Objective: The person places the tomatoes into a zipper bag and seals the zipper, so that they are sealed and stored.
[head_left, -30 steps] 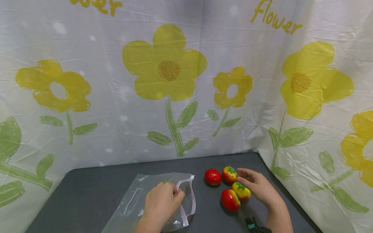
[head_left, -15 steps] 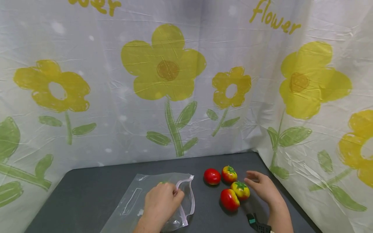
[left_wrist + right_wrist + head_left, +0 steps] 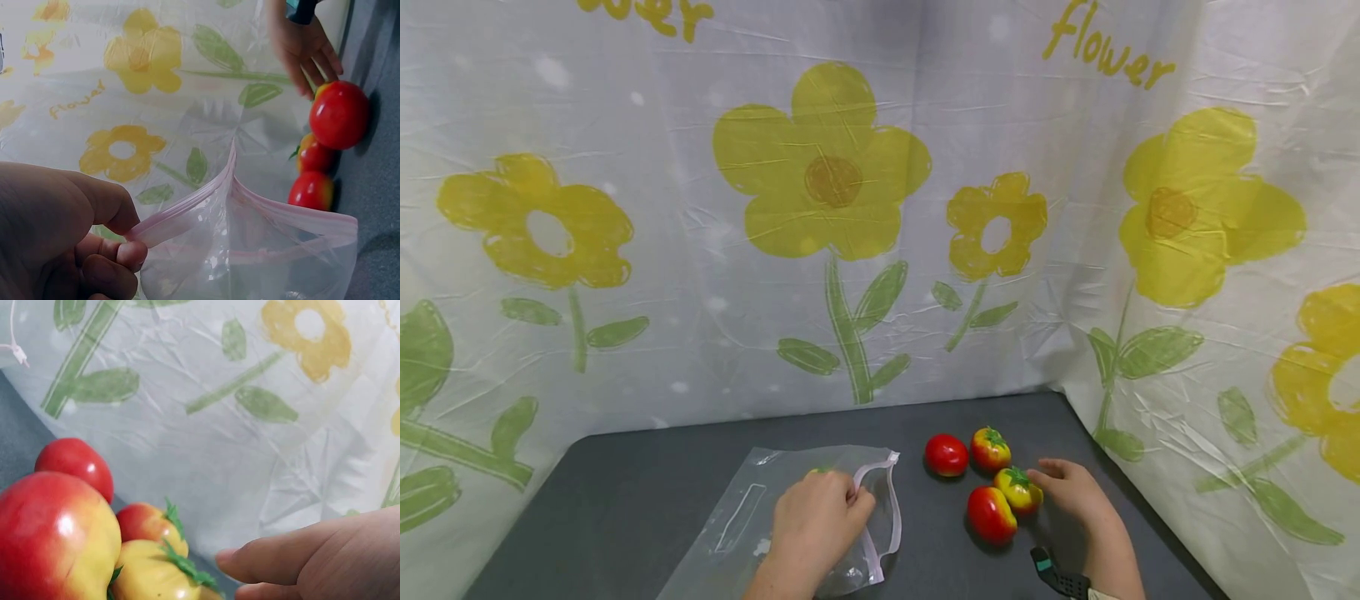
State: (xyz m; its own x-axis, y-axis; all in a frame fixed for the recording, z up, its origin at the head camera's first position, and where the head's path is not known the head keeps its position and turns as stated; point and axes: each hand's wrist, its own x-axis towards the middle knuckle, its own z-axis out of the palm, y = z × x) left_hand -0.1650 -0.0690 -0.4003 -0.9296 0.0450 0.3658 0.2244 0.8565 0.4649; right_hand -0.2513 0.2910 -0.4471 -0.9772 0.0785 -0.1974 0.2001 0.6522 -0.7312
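Observation:
My left hand (image 3: 822, 517) pinches the rim of a clear zip bag (image 3: 739, 504) between thumb and forefinger. In the left wrist view the bag's mouth (image 3: 290, 215) gapes, with a pink zip strip along it. A bit of green and yellow shows beside the knuckles. To the right lie several toy tomatoes: a yellow one (image 3: 1019, 493) with green leaves, a red and yellow one (image 3: 991, 451), a red one (image 3: 947, 456) and a larger red one (image 3: 992, 517). My right hand (image 3: 1078, 498) is at the yellow tomato's right side, its fingers loosely extended, gripping nothing.
The dark grey tabletop (image 3: 625, 500) carries everything. White cloth (image 3: 700, 350) printed with yellow flowers hangs behind it and along the right side. A black strap (image 3: 1060, 575) is on my right wrist.
My right hand has drawn back from the far red and yellow tomato and come nearer to me, beside the yellow one. The left hand and the bag have stayed put.

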